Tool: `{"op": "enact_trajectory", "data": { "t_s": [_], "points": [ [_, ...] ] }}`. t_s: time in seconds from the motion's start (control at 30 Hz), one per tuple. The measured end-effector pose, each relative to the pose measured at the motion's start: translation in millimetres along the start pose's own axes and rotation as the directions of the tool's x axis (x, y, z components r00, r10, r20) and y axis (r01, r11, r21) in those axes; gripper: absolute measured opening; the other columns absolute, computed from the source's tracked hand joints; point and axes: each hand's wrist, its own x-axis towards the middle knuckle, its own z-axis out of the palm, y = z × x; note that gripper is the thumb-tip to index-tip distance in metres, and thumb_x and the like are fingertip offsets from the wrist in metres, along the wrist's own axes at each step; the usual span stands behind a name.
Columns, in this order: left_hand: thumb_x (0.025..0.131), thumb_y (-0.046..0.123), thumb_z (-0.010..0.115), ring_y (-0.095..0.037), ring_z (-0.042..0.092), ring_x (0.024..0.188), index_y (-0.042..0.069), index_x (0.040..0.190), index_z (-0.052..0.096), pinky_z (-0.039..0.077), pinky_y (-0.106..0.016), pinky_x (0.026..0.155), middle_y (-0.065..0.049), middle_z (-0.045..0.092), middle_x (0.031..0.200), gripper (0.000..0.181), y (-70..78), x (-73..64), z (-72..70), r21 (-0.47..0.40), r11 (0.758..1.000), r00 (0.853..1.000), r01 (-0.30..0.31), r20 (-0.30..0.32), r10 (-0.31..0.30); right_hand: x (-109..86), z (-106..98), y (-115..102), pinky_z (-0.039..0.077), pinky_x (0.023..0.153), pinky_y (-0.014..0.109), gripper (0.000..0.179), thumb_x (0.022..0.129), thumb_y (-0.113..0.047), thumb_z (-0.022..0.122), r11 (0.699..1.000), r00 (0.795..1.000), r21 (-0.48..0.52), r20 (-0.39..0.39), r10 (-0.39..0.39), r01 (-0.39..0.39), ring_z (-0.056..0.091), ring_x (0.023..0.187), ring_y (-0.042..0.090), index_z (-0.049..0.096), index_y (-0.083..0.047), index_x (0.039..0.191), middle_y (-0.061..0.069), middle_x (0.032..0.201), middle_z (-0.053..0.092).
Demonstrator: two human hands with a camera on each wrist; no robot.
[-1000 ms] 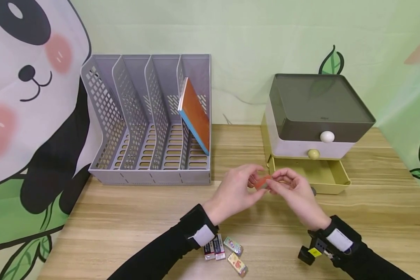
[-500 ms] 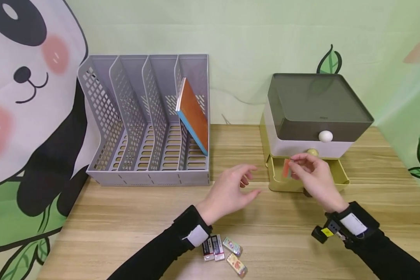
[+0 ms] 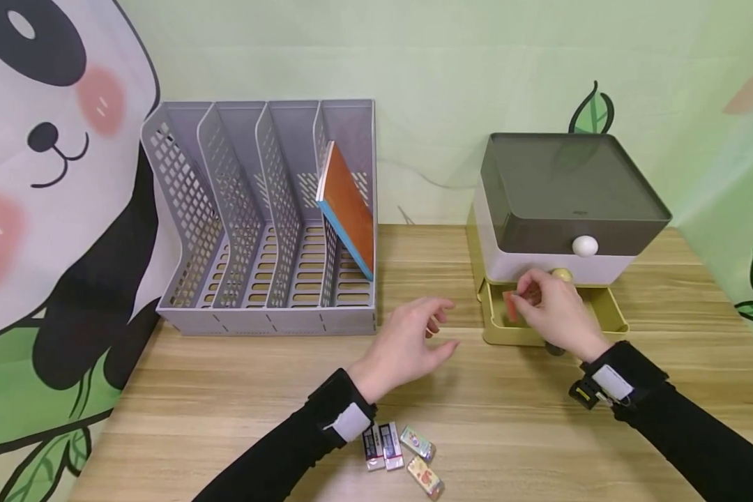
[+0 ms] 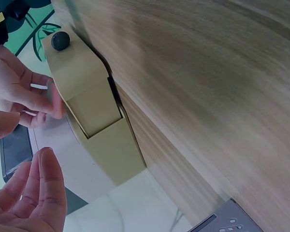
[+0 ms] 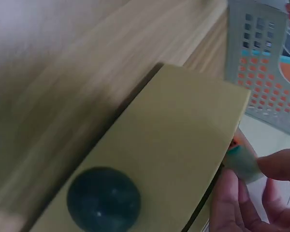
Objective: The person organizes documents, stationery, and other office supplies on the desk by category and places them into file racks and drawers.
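A small orange-and-green eraser [image 3: 510, 307] is pinched between the thumb and fingers of my right hand [image 3: 555, 312], over the left part of the pulled-out yellow drawer [image 3: 511, 337]. In the right wrist view the eraser [image 5: 242, 162] shows a pale green side and a patterned orange end, just behind the drawer's front wall [image 5: 183, 116]. My left hand [image 3: 404, 345] hovers left of the drawer with thumb and fingers spread apart, holding nothing. On the table near my left wrist lie two black-and-white erasers [image 3: 390, 445], a green-patterned eraser [image 3: 417, 443] and a yellow-patterned one [image 3: 425, 477].
Above the drawer stands the rest of the drawer box [image 3: 580, 178], with white and yellow knobs; the open drawer has a dark knob [image 3: 553, 348]. A grey file rack [image 3: 266, 319] at the left holds an orange book [image 3: 350, 202] leaning in its right-hand compartment.
Both hands were at the eraser; the left has let go and drawn slightly left. My right hand has carried the eraser right and over the drawer, then lowered a little.
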Motion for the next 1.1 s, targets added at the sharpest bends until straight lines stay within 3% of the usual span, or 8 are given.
{"op": "enact_trajectory", "data": {
  "t_s": [0.27,0.6,0.87,1.1],
  "points": [
    [0.081,0.017,0.081,-0.012,0.061,0.081,0.004,0.122,0.06,0.044,-0.013,0.071,-0.001,0.062,0.099,0.047,0.8,-0.8,-1.4,0.022,0.999,1.0,0.025,0.012,-0.025,9.2,9.0,0.8,0.039,0.059,0.031,0.014,0.088,-0.004,0.066,0.994,0.996,-0.092,0.063,-0.06,0.066,0.048,0.064,0.015,0.053,-0.008,0.085,-0.002,0.073,0.051],
    [0.082,0.018,0.08,-0.012,0.061,0.08,0.005,0.123,0.06,0.044,-0.014,0.07,-0.002,0.062,0.1,0.047,-2.8,-3.5,-1.7,0.042,0.999,0.999,0.029,0.024,-0.03,13.6,16.3,3.5,0.038,0.058,0.032,0.013,0.085,-0.002,0.065,0.992,0.984,-0.129,0.176,0.029,-0.006,0.047,0.066,0.018,0.052,-0.006,0.085,0.002,0.075,0.049],
    [0.082,0.017,0.08,-0.017,0.063,0.081,0.005,0.121,0.061,0.044,-0.016,0.07,-0.004,0.063,0.101,0.045,-6.6,-6.4,-2.0,0.042,0.999,0.999,0.03,0.025,-0.031,14.9,19.9,0.3,0.04,0.059,0.034,0.013,0.086,-0.002,0.064,0.986,0.981,-0.167,0.184,0.062,-0.031,0.049,0.068,0.021,0.051,-0.006,0.085,0.004,0.076,0.049],
    [0.081,0.017,0.08,-0.013,0.061,0.08,0.005,0.119,0.062,0.044,-0.016,0.07,-0.004,0.063,0.1,0.044,-7.8,-8.2,-2.5,0.055,0.998,0.999,0.03,0.028,-0.032,16.2,17.2,3.3,0.039,0.059,0.035,0.016,0.084,-0.006,0.066,0.979,0.969,-0.203,0.234,0.084,-0.036,0.048,0.067,0.021,0.051,-0.007,0.085,0.003,0.075,0.049]
  ]
}}
